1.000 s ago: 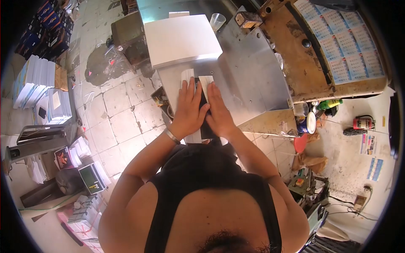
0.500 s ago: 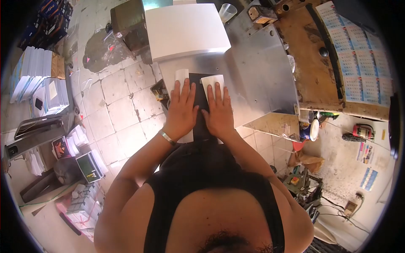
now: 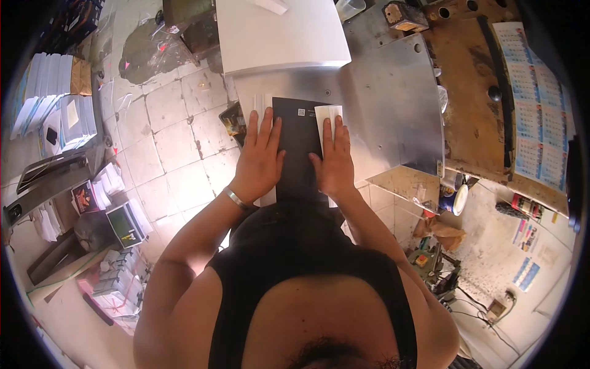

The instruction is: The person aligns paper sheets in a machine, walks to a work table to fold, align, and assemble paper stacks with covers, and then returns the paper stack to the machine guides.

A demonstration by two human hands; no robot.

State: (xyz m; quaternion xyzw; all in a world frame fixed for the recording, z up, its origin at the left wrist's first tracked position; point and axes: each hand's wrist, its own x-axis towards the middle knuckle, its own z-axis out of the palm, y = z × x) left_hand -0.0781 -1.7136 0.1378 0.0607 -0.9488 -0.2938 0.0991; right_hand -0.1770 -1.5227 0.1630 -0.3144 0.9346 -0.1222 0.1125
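A black printed cover sheet [image 3: 298, 144] with a small QR code near its far edge lies on the metal table in front of my body. White strips of paper run along both its sides; I cannot tell if they are folded flaps or separate pieces. My left hand [image 3: 259, 161] rests flat on the left white strip [image 3: 263, 101], fingers stretched forward. On the right white strip [image 3: 329, 111] my right hand [image 3: 335, 163] lies flat too, its thumb over the black part. Both hands are open and grip nothing. Palms hide much of the strips.
Beyond the cover stands a large white stack of paper [image 3: 283, 37] with a white slip [image 3: 270, 5] on top. The metal tabletop [image 3: 387, 104] extends right toward a wooden bench [image 3: 461, 92] with calendar sheets [image 3: 538, 111]. Paper stacks [image 3: 55, 104] stand at left.
My hands have moved apart, the right one shifting rightward with its white strip. More of the black cover and its QR code now shows. The view has shifted slightly.
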